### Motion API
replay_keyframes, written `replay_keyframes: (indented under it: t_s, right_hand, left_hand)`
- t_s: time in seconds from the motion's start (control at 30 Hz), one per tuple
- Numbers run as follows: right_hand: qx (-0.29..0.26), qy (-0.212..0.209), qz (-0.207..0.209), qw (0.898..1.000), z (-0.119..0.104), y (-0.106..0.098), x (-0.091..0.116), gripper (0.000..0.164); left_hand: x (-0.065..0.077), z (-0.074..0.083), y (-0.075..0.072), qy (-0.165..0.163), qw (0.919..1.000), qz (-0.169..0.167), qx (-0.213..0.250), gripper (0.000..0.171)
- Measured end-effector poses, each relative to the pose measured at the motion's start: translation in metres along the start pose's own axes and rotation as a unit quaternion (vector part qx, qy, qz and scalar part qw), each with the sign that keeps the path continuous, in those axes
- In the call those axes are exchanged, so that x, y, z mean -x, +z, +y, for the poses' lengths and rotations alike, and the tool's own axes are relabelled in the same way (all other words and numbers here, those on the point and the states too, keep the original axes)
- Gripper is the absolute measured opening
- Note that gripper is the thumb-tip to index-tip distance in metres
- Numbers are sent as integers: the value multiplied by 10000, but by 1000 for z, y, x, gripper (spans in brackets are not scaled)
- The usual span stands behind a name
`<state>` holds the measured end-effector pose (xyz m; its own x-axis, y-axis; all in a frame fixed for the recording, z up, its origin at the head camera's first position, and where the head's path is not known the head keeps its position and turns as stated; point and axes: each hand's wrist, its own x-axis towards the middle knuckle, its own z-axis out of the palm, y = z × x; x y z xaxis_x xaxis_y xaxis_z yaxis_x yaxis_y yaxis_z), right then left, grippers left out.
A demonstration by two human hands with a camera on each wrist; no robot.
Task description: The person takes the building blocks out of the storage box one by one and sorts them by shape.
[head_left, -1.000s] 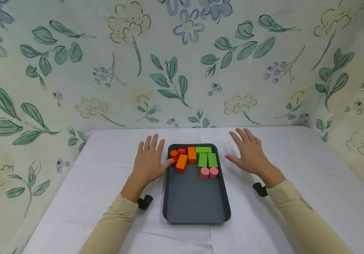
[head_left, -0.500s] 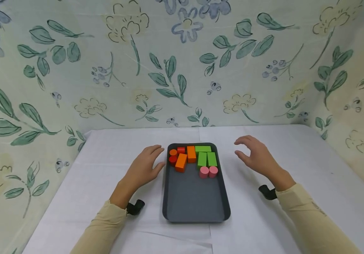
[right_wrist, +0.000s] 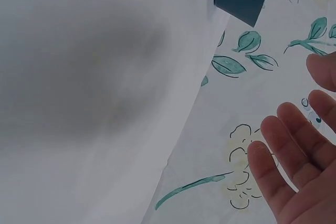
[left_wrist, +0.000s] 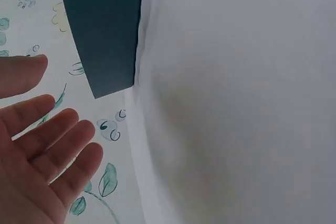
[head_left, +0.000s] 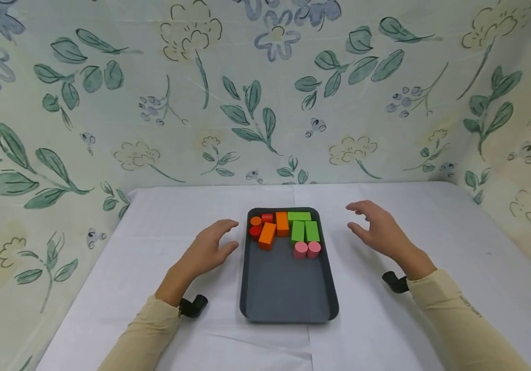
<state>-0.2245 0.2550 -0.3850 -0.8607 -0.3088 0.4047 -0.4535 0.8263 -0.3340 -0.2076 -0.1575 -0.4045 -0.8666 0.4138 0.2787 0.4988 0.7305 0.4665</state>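
A dark grey tray (head_left: 288,296) lies on the white cloth in the head view. Its far half bears orange blocks (head_left: 267,236), green blocks (head_left: 298,233), two pink cylinders (head_left: 300,250), and small red and orange pieces (head_left: 255,232) in the far left corner. My left hand (head_left: 208,248) hovers left of the tray, holding nothing, thumb and fingers apart. To the right of the tray, my right hand (head_left: 378,229) is likewise bare, its fingers relaxed. Both wrist views show loose fingers with nothing between them, and the tray's outer wall (left_wrist: 107,30) beyond.
White cloth (head_left: 177,206) covers the table around the tray. Behind and at both sides hangs a floral curtain (head_left: 246,129). A black wrist camera (head_left: 193,306) is strapped under the left wrist, another camera (head_left: 395,282) under the right.
My left hand has drawn back from over the tray's left rim, down and to the left. The right hand has shifted slightly right and nearer. Fingers of both have relaxed inward; the blocks stay put.
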Motion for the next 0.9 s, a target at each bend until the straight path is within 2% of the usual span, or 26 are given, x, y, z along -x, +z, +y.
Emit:
replay_keyframes:
  t_s: [0.07,0.17,0.37,0.57,0.63,0.9]
  right_hand:
    - [-13,100,-113,9999,0,1,0,50]
    - [-64,234,-296,9993,-2,3,-1,57]
    - [-119,435,-605,9972,-3,5,0,62]
    - [-237,576,-883,9941,-3,7,1,65]
    - [-281,584,-941,9934,-4,7,1,66]
    - [-296,644,-1077,9917,-4,9,-2,68]
  left_hand:
    - [-2,-2,3,-280,9972,-231,652,49]
    - [-4,-5,9,-777,9861,-596,1345,51]
    - [-7,-7,17,-1402,9652,-1087,1919,54]
    - [-10,-8,19,-1548,9336,-1445,2891,65]
    - [-10,-8,20,-1607,9266,-1499,3053,69]
    - [-13,-4,26,-1911,9161,-1322,3268,66]
